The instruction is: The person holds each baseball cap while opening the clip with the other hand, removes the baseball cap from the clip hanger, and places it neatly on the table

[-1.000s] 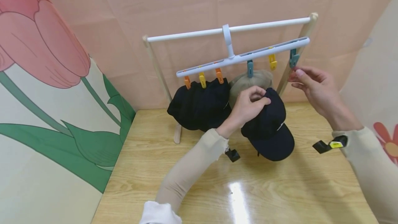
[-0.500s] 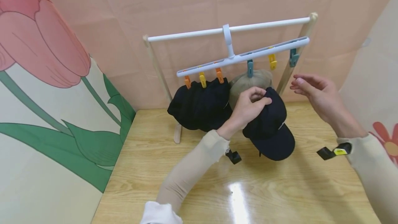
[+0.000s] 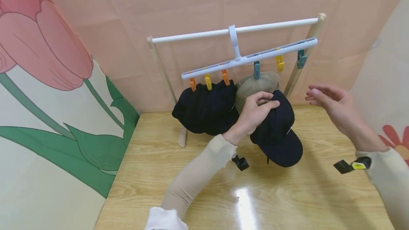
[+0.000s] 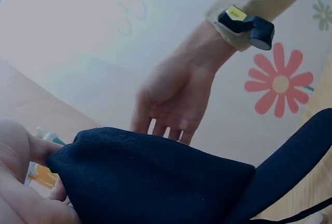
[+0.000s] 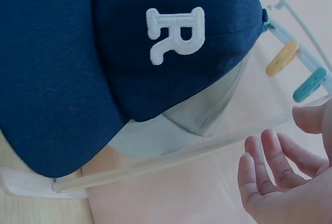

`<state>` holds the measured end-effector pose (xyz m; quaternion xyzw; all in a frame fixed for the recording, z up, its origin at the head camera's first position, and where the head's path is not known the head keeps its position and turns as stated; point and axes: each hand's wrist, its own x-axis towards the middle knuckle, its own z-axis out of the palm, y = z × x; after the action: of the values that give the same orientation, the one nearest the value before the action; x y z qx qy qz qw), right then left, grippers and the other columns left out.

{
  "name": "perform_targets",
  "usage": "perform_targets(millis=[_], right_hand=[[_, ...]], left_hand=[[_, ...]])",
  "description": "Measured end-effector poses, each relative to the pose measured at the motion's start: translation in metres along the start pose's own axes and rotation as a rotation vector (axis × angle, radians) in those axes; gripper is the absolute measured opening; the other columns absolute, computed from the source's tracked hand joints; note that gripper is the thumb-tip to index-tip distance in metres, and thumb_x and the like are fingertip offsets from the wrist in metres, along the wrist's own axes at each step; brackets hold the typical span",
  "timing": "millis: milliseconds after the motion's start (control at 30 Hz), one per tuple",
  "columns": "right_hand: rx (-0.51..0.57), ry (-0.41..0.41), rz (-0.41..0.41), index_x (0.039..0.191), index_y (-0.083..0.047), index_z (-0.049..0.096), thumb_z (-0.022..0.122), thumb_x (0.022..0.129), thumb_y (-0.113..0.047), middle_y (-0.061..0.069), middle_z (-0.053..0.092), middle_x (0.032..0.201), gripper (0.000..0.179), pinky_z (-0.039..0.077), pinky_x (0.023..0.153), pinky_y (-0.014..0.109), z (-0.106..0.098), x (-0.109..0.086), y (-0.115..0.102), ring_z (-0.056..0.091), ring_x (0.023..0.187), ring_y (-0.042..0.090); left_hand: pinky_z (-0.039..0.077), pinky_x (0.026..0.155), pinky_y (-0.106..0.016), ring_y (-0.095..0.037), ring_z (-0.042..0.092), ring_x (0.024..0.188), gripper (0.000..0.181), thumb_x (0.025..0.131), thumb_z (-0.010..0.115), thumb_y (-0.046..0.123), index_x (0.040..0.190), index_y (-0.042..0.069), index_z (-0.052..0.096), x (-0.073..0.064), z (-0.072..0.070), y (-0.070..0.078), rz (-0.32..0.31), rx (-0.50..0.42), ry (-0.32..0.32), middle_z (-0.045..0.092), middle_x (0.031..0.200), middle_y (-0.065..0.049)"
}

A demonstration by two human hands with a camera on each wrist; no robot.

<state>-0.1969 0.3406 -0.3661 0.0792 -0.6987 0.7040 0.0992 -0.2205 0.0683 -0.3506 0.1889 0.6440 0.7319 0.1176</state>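
My left hand (image 3: 256, 111) pinches the crown of a navy baseball cap (image 3: 279, 130), holding it in front of the rack. A white letter R shows on that navy cap (image 5: 176, 32) in the right wrist view. To its right, my right hand (image 3: 335, 107) hovers apart from everything, fingers loosely bent and holding nothing. Behind the navy cap hangs a beige cap (image 3: 249, 84), under a teal clip (image 3: 257, 70). Further left, dark headwear (image 3: 206, 109) hangs from orange and yellow clips. Right of the beige cap, a yellow clip (image 3: 280, 64) and a teal clip (image 3: 301, 59) hold nothing.
A pale blue clip hanger (image 3: 212, 69) hooks over the white bar (image 3: 191, 35) of a small wooden-legged rack. The rack stands on a wood-grain table (image 3: 153, 180), against a pink backdrop (image 3: 179, 3). A tulip-printed wall (image 3: 41, 98) borders the left side.
My right hand has come away from the rightmost teal clip, moving down and to the right. My left hand keeps its pinch on the navy baseball cap, which has barely shifted.
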Motion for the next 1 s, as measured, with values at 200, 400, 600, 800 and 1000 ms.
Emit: perform_targets(millis=[200,400,600,800,1000], right_hand=[[-0.021,0.014,0.052,0.128,-0.015,0.074,0.065,0.107,-0.010,-0.007,0.078,0.109,0.023,0.058,0.084,0.014,-0.006,-0.007,0.008,0.074,0.097,0.005],[-0.088,0.009,0.128,0.125,-0.024,0.073,0.063,0.108,-0.012,-0.013,0.077,0.108,0.023,0.057,0.082,0.012,-0.009,-0.016,0.017,0.073,0.097,0.003],[-0.111,-0.030,0.148,0.125,-0.024,0.071,0.062,0.109,-0.012,-0.015,0.077,0.111,0.022,0.058,0.082,0.014,-0.016,-0.022,0.028,0.073,0.097,0.002],[-0.113,-0.049,0.149,0.126,-0.022,0.072,0.062,0.108,-0.009,-0.013,0.076,0.113,0.024,0.058,0.083,0.015,-0.021,-0.026,0.032,0.074,0.098,0.003],[-0.287,-0.077,0.169,0.128,-0.027,0.067,0.059,0.110,-0.014,-0.020,0.074,0.113,0.023,0.058,0.083,0.014,-0.026,-0.029,0.034,0.072,0.099,-0.001]], left_hand=[[0.051,0.084,-0.015,0.000,0.065,0.087,0.024,0.100,0.073,0.008,0.121,-0.003,0.070,0.000,0.002,-0.001,-0.023,-0.030,0.019,0.069,0.095,0.008],[0.051,0.087,-0.017,0.000,0.064,0.089,0.024,0.100,0.072,0.008,0.122,-0.002,0.070,-0.002,0.003,0.000,-0.045,-0.038,0.026,0.068,0.097,0.008],[0.049,0.082,-0.016,-0.001,0.063,0.087,0.022,0.098,0.071,0.007,0.119,-0.001,0.070,-0.003,0.005,0.000,-0.050,-0.061,0.039,0.067,0.093,0.011],[0.049,0.070,-0.020,-0.005,0.060,0.080,0.018,0.099,0.069,0.006,0.116,0.000,0.070,-0.003,0.005,-0.001,-0.061,-0.110,0.023,0.065,0.086,0.010],[0.047,0.067,-0.023,-0.006,0.057,0.079,0.017,0.099,0.069,0.008,0.115,0.001,0.070,-0.003,0.006,0.000,-0.068,-0.113,0.019,0.063,0.085,0.012]])
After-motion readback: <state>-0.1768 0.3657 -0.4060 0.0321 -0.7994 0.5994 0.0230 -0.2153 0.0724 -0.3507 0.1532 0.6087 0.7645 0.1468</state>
